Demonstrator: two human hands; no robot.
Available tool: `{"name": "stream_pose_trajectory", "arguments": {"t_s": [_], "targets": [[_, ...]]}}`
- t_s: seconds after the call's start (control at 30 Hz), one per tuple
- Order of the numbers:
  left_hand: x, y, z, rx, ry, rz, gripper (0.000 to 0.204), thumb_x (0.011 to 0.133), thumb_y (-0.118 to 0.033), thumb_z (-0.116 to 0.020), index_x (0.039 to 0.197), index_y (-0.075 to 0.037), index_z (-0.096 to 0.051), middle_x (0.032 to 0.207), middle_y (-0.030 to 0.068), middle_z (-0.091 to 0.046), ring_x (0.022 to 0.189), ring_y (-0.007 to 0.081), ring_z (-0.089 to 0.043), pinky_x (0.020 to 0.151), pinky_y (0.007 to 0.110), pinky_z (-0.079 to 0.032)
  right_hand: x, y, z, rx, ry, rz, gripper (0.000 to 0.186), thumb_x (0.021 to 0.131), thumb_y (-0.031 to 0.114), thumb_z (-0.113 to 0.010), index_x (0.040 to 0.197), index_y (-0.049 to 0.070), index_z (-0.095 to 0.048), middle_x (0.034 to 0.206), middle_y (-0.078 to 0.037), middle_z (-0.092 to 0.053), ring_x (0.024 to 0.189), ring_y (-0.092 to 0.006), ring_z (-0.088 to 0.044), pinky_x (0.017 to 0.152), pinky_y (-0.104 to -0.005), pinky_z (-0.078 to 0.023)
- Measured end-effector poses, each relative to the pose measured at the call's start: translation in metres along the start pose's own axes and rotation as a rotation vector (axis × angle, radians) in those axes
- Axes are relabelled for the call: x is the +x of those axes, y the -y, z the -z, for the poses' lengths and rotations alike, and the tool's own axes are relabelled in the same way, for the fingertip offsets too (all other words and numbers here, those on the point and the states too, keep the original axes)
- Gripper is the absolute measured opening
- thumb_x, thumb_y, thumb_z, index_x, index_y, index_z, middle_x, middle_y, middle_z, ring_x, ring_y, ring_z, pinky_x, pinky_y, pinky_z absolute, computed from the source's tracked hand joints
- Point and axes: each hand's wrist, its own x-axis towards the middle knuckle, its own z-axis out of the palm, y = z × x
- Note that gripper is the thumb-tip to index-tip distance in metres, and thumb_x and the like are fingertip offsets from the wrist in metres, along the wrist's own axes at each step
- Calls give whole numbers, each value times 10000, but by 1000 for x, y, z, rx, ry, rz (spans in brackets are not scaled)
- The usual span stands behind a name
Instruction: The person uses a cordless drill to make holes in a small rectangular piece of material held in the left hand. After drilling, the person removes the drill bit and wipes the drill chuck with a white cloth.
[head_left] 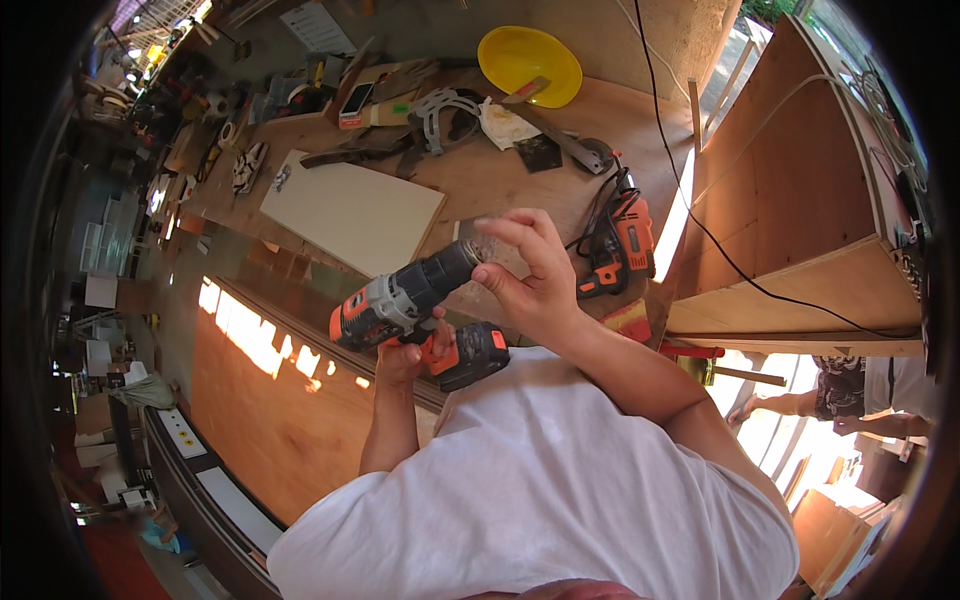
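Note:
My left hand (402,362) is wrapped around the handle of an orange, grey and black cordless drill (395,303), its chuck tilted up to the right. A black battery pack (474,357) with a red tab sits at the handle's base, close to my shirt. At the chuck's front end is my right hand (535,275), thumb and index finger closed around the tip, the other fingers curled. Whatever small piece lies between them is blurred and cannot be made out. Beneath the drill, on the workbench (455,190), lies a pale flat board (350,215) with small metal pieces at its left corner.
An orange corded power tool (632,235) lies right of my right hand. Farther back are a yellow bowl-shaped thing (530,62), a white cloth (507,124) and a phone (357,98). A black cable (690,215) hangs before a wooden cabinet (790,170). Another person (850,395) stands at right.

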Motion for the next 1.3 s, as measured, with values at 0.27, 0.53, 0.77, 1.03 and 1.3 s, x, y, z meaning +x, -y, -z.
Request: {"name": "stream_pose_trajectory", "arguments": {"t_s": [0.27, 0.53, 0.77, 1.03, 1.3], "targets": [[-20, 6, 19, -20, -120, -28, 611, 767, -393, -745, 1216, -26, -555, 658, 44, -553, 623, 181, -553, 751, 364, -441, 28, -90, 13, 146, -122, -296, 237, 869, 232, -687, 783, 23, -616, 800, -82, -560, 788, -195, -576, 677, -276, -455], [-12, -8, 87, -123, -49, -26, 611, 757, -413, -746, 1194, -24, -569, 635, 44, -554, 613, 190, -553, 735, 361, -439, 85, -271, -7, -682, 115, -448, 324, 804, 252, -661, 1046, 37, -649, 1056, -153, -636, 992, -331, -609, 854, -423, -480], [29, -55, 180, -99, 31, 67, 664, 714, -398, -799, 1171, 15, -552, 648, 62, -581, 618, 185, -577, 737, 364, -443, 109, -337, -66, -1239, 228, -522, 320, 817, 227, -625, 1101, 81, -606, 1124, -157, -596, 1059, -325, -588, 881, -451, -485], [77, -91, 275, -120, 142, 198, 677, 701, -387, -811, 1167, 33, -558, 677, 71, -611, 613, 176, -590, 735, 355, -463, 128, -369, -67, -1077, -15, -608, 211, 816, 235, -616, 939, 68, -650, 1020, -163, -621, 987, -344, -618, 830, -473, -491], [101, -95, 279, -132, 127, 181, 668, 707, -384, -803, 1165, 38, -561, 660, 73, -603, 609, 187, -592, 752, 355, -480, 142, -373, -88, -1159, -60, -589, 322, 807, 261, -626, 1066, 70, -637, 1090, -185, -639, 990, -349, -630, 867, -432, -488]]}}
